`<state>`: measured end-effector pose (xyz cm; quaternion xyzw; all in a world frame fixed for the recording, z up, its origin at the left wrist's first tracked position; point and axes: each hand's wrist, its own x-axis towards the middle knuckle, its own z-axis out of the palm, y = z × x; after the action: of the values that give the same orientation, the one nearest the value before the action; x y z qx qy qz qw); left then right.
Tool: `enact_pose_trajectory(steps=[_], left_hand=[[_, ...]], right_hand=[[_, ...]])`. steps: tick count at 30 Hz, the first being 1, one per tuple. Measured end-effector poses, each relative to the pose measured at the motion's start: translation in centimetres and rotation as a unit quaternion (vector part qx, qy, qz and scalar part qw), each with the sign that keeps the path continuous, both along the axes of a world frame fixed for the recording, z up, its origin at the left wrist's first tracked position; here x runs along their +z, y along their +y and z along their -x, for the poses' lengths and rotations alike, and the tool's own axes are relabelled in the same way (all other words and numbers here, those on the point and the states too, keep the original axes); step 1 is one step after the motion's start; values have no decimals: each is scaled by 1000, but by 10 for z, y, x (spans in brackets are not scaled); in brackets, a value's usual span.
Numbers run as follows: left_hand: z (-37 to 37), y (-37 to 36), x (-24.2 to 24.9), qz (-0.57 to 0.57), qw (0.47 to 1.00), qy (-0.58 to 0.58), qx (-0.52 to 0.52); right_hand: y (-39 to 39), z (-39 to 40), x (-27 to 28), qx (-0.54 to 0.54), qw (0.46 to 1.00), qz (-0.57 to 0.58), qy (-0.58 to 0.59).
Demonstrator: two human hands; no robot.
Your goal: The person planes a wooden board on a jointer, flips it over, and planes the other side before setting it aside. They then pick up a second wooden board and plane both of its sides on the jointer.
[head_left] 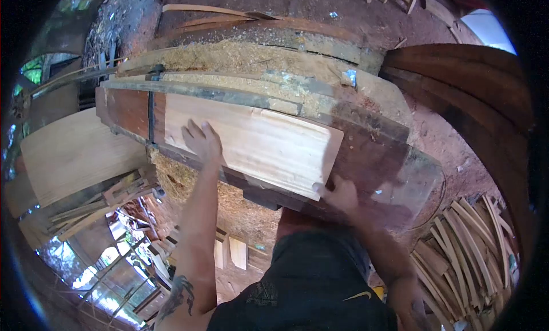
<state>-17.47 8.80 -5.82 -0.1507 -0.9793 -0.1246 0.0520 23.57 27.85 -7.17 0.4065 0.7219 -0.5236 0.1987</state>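
A wide pale wooden board lies flat along a dark wooden bench in front of me. My left hand rests on its near edge toward the left, with fingers stretched out and spread. At the board's right end, my right hand grips the near corner. Its thumb shows on the board's edge, while the other fingers are partly hidden. Left of the board, a narrow dark strip crosses the bench, and a long worn rail runs along the far side.
Wood shavings are heaped behind the rail. Another wide board lies at the left, above stacked offcuts. Curved wooden strips are piled at the lower right. A large brown curved timber stands at the right.
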Motion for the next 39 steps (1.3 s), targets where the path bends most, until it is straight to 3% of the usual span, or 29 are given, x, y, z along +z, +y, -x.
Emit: enact_pose_trajectory(steps=[4,6,9,12,15,18,22,37,39], left_hand=[[-59,-19,-4,63,998,-1,24],[-70,-6,-3,-16,994,-38,98],[-73,4,-5,-47,985,-44,157],[-70,6,-7,-50,985,-35,162],[-71,5,-9,-53,983,-37,173],[-66,7,-9,-56,981,-40,182],[-60,2,-9,-84,978,-39,186],[-38,-8,-16,57,987,22,152],[-38,-7,-12,51,993,21,107]], right_hand=[[50,16,8,-145,979,-72,122],[71,36,13,-212,938,-152,229],[109,65,21,-78,974,-66,200],[109,71,12,-32,980,-87,174],[104,68,14,-36,972,-131,190],[108,73,22,-19,978,-127,164],[109,82,27,-23,969,-107,220],[101,100,22,-28,973,-116,195],[99,100,21,-36,973,-117,195]])
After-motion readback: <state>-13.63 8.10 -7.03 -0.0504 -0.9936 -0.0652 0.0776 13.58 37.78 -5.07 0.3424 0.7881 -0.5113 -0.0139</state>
